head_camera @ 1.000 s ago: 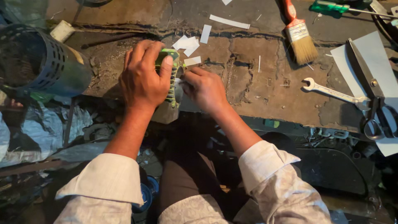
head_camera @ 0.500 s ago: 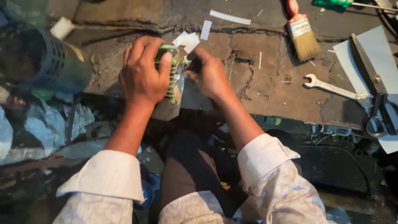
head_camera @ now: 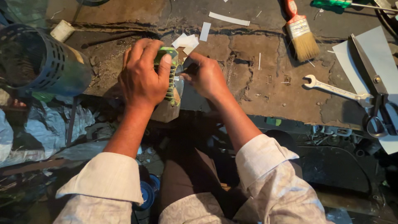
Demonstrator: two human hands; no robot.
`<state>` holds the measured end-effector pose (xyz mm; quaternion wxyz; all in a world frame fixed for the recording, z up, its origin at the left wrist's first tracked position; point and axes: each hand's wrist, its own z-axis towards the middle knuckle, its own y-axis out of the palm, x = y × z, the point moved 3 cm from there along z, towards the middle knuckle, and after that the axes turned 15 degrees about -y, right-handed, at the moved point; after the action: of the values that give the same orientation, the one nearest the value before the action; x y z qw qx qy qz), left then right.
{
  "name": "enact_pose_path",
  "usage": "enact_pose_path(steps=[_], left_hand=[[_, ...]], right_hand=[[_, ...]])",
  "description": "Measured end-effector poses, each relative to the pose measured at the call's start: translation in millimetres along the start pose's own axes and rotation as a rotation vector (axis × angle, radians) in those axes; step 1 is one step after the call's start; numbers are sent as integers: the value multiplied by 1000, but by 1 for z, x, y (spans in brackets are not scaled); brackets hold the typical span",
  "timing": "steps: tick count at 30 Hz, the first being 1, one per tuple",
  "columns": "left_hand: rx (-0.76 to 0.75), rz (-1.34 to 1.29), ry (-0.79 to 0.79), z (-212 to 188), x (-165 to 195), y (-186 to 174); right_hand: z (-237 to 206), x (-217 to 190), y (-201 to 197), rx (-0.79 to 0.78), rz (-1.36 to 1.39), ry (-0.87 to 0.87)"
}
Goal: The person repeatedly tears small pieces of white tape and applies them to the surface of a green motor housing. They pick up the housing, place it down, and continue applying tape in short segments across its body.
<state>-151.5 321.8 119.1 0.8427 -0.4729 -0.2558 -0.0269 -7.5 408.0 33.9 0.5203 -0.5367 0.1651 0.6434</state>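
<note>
My left hand (head_camera: 143, 76) grips a green ribbed motor part (head_camera: 171, 66) from above, holding it at the near edge of a worn workbench (head_camera: 257, 95). My right hand (head_camera: 206, 76) is closed on the part's right side, its fingertips pinched against the inner face; what they pinch is hidden. Small white paper scraps (head_camera: 186, 41) lie just beyond the part.
A dark perforated motor housing (head_camera: 39, 62) lies at the left. A paintbrush (head_camera: 302, 35), a spanner (head_camera: 336, 89), scissors (head_camera: 375, 93) on a grey sheet and a green-handled screwdriver (head_camera: 344, 4) lie at the right. Clutter fills the floor below the bench.
Both hands and the green part stay together; the right hand's fingers have shifted slightly against the part. The view has drifted a little.
</note>
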Motion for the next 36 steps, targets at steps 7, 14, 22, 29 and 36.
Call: enact_pose_path(steps=[7, 14, 22, 29, 36], left_hand=[[0, -8, -1, -1, 4, -1], [7, -12, 6, -3, 2, 1], [49, -120, -612, 19, -30, 9], [-278, 45, -813, 32, -36, 14], [-334, -277, -835, 29, -35, 12]], right_hand=[[0, -8, 0, 28, -108, -69], [3, -14, 2, 25, -247, -34], [-1, -14, -8, 43, -155, -52], [-3, -15, -16, 44, -52, -74], [-5, -14, -12, 52, -77, -80]])
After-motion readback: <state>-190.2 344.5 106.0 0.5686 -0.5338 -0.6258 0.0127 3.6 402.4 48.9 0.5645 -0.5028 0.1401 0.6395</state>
